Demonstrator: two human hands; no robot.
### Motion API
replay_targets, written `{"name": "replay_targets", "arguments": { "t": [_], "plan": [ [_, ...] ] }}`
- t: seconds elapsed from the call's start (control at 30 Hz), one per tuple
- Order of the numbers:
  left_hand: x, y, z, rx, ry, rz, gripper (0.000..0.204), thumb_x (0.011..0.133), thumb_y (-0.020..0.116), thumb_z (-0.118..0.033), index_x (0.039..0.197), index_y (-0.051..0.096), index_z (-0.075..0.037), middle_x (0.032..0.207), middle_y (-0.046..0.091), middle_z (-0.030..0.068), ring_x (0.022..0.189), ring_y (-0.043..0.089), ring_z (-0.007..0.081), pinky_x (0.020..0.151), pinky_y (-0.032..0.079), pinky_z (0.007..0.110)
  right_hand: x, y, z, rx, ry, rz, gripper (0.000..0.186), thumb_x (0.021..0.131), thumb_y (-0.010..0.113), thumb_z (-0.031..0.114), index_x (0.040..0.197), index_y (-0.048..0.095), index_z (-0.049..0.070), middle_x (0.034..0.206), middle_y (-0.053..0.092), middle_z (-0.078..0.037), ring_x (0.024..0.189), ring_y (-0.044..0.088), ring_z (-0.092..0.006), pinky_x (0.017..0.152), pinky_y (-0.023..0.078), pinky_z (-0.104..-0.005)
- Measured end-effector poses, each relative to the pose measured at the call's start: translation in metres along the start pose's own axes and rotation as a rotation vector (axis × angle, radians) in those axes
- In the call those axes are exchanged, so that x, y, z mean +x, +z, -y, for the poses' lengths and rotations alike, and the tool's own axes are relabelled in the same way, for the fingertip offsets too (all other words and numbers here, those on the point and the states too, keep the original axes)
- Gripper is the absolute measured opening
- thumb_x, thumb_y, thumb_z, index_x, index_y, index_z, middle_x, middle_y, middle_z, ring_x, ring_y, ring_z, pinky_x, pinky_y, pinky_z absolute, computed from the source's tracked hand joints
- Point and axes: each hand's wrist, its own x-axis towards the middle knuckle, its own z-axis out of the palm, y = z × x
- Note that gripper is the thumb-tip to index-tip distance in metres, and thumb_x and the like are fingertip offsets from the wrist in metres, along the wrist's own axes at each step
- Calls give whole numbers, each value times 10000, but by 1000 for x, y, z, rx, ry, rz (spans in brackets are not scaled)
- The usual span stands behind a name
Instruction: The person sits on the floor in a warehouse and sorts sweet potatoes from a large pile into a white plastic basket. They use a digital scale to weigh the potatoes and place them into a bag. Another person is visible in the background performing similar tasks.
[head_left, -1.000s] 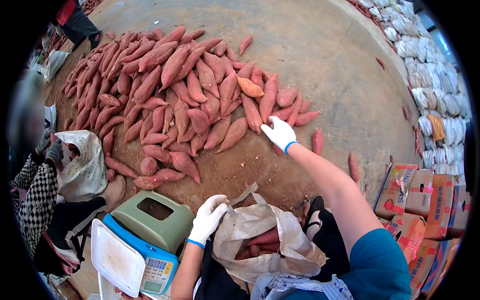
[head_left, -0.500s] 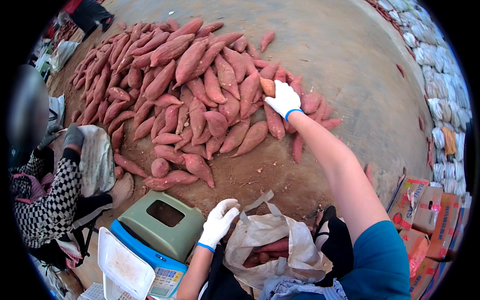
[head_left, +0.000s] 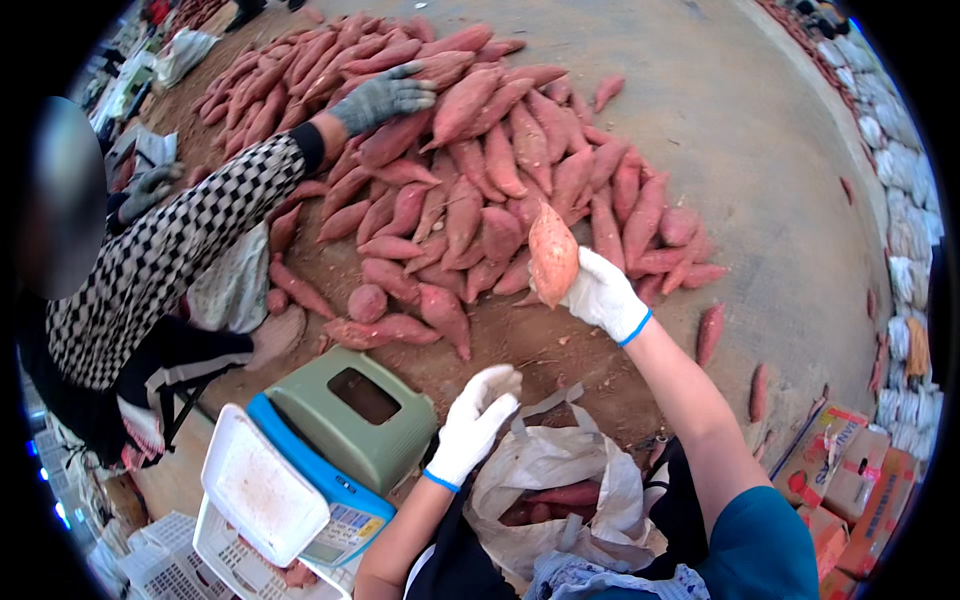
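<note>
Your right hand [head_left: 603, 295] has its grip clenched around a sweet potato [head_left: 553, 255] lifted at the pile's [head_left: 470, 170] 5 o'clock edge, so carry it steadily toward the plastic bag [head_left: 560, 480] beside your released, empty left hand [head_left: 475, 425].

A pale orange-pink sweet potato [head_left: 553, 255], plump in the middle and tapering to a point at each end, stands nearly upright above the dirt floor, lifted clear at the near edge of the heap. Its skin is dusty and lighter than the reddish roots behind it. Its lower right side is gripped in the white-gloved right hand [head_left: 603, 295].
</note>
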Motion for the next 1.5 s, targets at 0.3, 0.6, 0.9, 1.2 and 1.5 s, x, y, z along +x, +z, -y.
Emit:
{"name": "replay_targets", "arguments": {
  "t": [0.3,0.6,0.9,1.2,1.5],
  "plan": [
    [-7,-3,-47,64,464,-315,866,857,652,-158,1506,89,-49,1521,226,178,1396,275,300,1140,235,425,-33,111,-63,-794,-83,113,501,923,552,198,1339,450,-63,1258,579,-149,1141,579,-240,946,475,-352],
    [-23,-5,-52,-945,192,-8,896,839,554,-631,1480,233,-92,1510,302,148,1329,381,383,1087,354,533,-61,100,-71,-534,-140,-33,506,940,544,243,1342,449,-49,1238,591,-194,1093,610,-267,919,494,-363],
    [-26,-6,-15,-399,327,-12,746,942,461,-506,1449,291,14,1505,307,151,1368,350,285,1137,263,409,-72,108,-94,-879,-105,-170,657,802,729,298,1302,472,-42,1196,583,-116,1102,548,-170,968,431,-316],
    [-47,-31,60,1028,-145,5,724,804,620,-448,1373,413,-50,1381,449,252,1255,483,363,1018,411,413,-125,60,-101,-1112,322,-129,676,742,763,386,1217,544,-43,1108,632,-124,997,593,-168,890,474,-304],
    [-66,-41,89,1153,-280,168,410,801,633,-388,1028,630,-46,1010,652,206,989,614,371,838,477,439,-203,50,-145,-1656,688,88,805,648,701,589,1199,578,15,1110,634,-246,1034,618,-378,886,483,-406]
  ]
}}
